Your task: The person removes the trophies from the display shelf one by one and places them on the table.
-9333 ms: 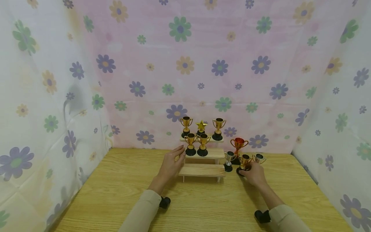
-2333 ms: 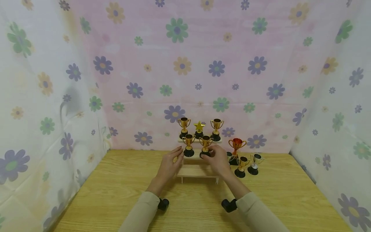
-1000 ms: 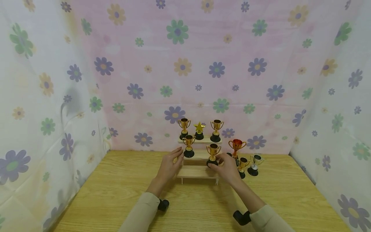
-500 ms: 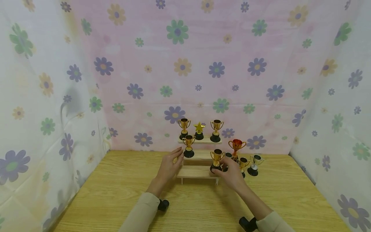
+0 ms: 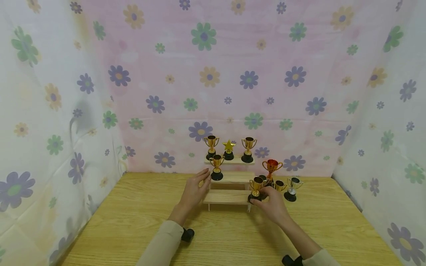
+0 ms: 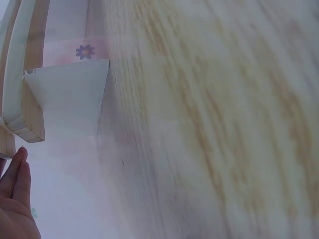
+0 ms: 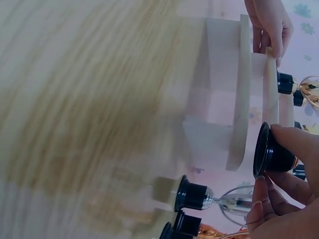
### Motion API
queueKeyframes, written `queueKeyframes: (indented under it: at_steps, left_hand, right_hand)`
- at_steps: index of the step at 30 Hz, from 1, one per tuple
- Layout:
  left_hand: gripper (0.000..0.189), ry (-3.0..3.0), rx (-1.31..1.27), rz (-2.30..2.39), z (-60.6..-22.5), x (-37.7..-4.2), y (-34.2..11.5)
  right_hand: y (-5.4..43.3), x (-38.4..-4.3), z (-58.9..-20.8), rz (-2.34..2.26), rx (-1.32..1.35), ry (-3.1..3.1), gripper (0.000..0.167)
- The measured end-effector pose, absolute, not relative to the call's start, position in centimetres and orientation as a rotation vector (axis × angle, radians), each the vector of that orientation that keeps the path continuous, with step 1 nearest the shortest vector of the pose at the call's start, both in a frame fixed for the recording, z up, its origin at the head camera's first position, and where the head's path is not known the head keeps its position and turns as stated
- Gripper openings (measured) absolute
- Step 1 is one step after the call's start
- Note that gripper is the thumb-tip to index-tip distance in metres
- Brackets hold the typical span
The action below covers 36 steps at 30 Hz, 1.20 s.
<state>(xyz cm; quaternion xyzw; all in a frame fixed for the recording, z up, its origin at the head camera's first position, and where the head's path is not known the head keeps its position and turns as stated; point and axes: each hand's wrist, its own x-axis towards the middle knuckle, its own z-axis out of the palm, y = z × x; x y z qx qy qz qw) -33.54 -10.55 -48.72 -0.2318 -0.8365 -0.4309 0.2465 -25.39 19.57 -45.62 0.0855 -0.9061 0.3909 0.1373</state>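
My right hand point(image 5: 274, 207) pinches the black base of a gold trophy cup point(image 5: 257, 183) between thumb and fingers. In the right wrist view this base point(image 7: 271, 154) is off the table, beside the stand's right end. My left hand point(image 5: 194, 190) has nearly straight fingers at the left end of the stand's middle step. The wooden three-step stand point(image 5: 226, 197) has a gold trophy cup point(image 5: 217, 162) on the left of its middle step. Its top step bears a gold cup point(image 5: 211, 142), a star trophy point(image 5: 228, 146) and another gold cup point(image 5: 249, 144).
Right of the stand are a red trophy cup point(image 5: 272, 165), a gold cup point(image 5: 280, 184), a silver cup point(image 5: 294, 183) and another silver cup point(image 7: 234, 204), largely hidden in the head view. A flowered cloth point(image 5: 206, 96) surrounds the wooden table point(image 5: 213, 240).
My right hand has taken the right gold cup off the middle step and carried it right and toward me. Earlier it was at the gold cup near the silver ones. My left hand stays put.
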Motion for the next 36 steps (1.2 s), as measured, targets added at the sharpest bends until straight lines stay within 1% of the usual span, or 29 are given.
queueKeyframes:
  at_steps: [7,16,24,36]
  left_hand:
    - [0.033,-2.291,-0.631,-1.174,-48.8,-33.5,-10.6]
    - [0.033,-2.298,-0.628,-1.174,-48.8,-33.5,-10.5]
    - [0.036,-2.297,-0.614,-1.179,-48.7,-33.5,-10.5]
    - [0.035,-2.295,-0.622,-1.172,-48.6,-33.4,-10.5]
  right_hand:
    - [20.6,-24.9,-46.3,1.107,0.234,-2.637,0.035]
    - [21.8,-24.5,-46.8,1.151,0.136,-2.668,0.034]
    - [22.9,-24.8,-47.3,1.182,0.11,-2.676,0.039]
    - [24.1,-25.4,-48.5,1.136,0.107,-2.727,0.038]
